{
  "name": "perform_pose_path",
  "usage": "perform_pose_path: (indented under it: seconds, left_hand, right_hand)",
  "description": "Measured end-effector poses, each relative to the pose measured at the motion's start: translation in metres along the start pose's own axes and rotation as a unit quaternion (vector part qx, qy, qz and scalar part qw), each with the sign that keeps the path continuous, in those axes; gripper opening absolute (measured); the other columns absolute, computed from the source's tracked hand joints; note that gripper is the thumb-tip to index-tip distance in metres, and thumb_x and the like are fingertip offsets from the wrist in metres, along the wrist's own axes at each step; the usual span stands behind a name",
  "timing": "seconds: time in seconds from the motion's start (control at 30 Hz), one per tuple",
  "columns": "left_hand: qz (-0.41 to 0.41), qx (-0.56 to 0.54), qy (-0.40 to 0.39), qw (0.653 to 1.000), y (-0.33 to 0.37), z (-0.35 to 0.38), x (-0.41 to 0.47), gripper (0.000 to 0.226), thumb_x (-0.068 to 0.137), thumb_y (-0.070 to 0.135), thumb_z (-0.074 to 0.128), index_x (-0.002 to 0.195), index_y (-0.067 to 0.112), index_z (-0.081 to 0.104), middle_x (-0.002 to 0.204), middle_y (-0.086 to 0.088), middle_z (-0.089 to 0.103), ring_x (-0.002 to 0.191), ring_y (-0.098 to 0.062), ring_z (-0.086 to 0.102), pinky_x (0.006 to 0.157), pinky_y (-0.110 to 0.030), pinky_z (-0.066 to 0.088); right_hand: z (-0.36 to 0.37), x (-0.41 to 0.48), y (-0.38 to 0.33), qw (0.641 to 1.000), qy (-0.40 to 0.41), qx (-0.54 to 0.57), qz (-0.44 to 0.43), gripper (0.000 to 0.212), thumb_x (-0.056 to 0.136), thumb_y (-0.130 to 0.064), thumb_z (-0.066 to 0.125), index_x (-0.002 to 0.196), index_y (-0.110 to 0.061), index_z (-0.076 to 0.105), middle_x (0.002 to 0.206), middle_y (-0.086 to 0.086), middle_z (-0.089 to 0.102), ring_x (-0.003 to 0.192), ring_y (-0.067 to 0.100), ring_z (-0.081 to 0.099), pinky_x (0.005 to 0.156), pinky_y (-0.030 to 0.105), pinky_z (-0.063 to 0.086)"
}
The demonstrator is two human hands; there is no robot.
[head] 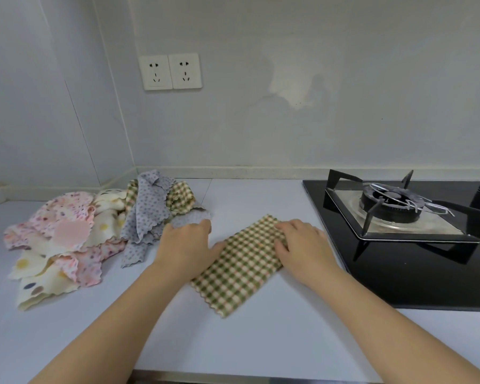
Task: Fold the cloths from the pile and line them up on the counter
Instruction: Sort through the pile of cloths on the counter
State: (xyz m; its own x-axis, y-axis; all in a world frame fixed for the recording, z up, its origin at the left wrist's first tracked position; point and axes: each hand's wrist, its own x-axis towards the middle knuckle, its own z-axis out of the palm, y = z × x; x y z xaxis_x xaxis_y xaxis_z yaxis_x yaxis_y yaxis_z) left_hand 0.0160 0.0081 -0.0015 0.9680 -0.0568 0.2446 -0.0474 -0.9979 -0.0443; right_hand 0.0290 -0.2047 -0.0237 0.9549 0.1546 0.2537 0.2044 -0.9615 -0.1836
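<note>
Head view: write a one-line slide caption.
Left hand and right hand fold a green checked cloth on the counter, between the pile and hob.

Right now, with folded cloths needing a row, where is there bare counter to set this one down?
Free: the strip behind the green checked cloth, between the pile and the hob, up to the wall; also the counter between that cloth and the near edge. Crowded: the left, where the pile spreads.

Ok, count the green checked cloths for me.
2: one flat cloth under the left hand and right hand; one bunched cloth in the pile behind the grey dotted cloth. More may be hidden.
</note>
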Motion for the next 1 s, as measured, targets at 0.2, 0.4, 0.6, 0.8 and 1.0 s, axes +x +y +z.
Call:
perform_pose_path:
  seconds: [0.2,0.4,0.6,0.8,1.0]
  left_hand:
    - [0.009,-0.24,-0.218,0.946,-0.015,-0.009,0.003,0.049,0.087,0.05,0.058,0.057,0.016,0.04,0.042,0.007,0.043,0.04,-0.007,0.042,0.053,-0.021,0.037]
    - [-0.054,-0.132,-0.037,0.989,-0.019,-0.006,0.005,0.029,0.09,0.049,0.052,0.083,0.021,0.053,0.079,0.007,0.056,0.074,-0.012,0.055,0.063,-0.028,0.042]
    - [0.131,-0.343,-0.111,0.924,-0.022,-0.005,0.001,0.022,0.068,0.031,0.082,0.082,0.03,0.065,0.084,0.01,0.064,0.081,-0.006,0.058,0.077,-0.022,0.049]
    - [0.15,-0.293,-0.067,0.942,-0.016,0.013,0.005,0.016,0.083,0.026,0.071,0.072,0.032,0.061,0.073,0.013,0.063,0.067,-0.001,0.055,0.062,-0.012,0.04]
    - [0.074,-0.405,-0.059,0.91,-0.019,0.013,0.006,0.018,0.091,0.023,0.062,0.073,0.023,0.066,0.063,0.011,0.06,0.053,0.002,0.046,0.055,-0.012,0.036]
  right_hand:
    - [0.001,0.003,0.002,1.0,0.025,0.006,-0.018,0.034,0.1,-0.023,0.036,0.129,-0.025,0.052,0.135,-0.005,0.05,0.125,0.016,0.043,0.108,0.037,0.022]
    - [0.001,0.002,0.002,0.997,-0.01,0.071,-0.036,0.035,0.099,-0.018,0.034,0.124,-0.022,0.057,0.128,-0.005,0.058,0.12,0.016,0.05,0.109,0.035,0.022]
    - [-0.006,0.004,0.007,0.985,0.049,0.156,-0.051,0.039,0.088,0.001,0.039,0.113,-0.015,0.064,0.112,0.001,0.066,0.108,0.021,0.056,0.094,0.033,0.041]
    - [-0.007,0.005,0.013,0.976,0.003,0.182,-0.119,0.062,0.072,0.014,0.04,0.117,-0.021,0.064,0.12,-0.006,0.063,0.115,0.014,0.054,0.103,0.031,0.037]
    - [-0.012,-0.005,0.01,0.954,-0.096,0.207,-0.193,0.067,0.082,-0.01,0.06,0.141,-0.035,0.04,0.126,-0.027,0.041,0.113,-0.012,0.036,0.094,0.001,0.026]
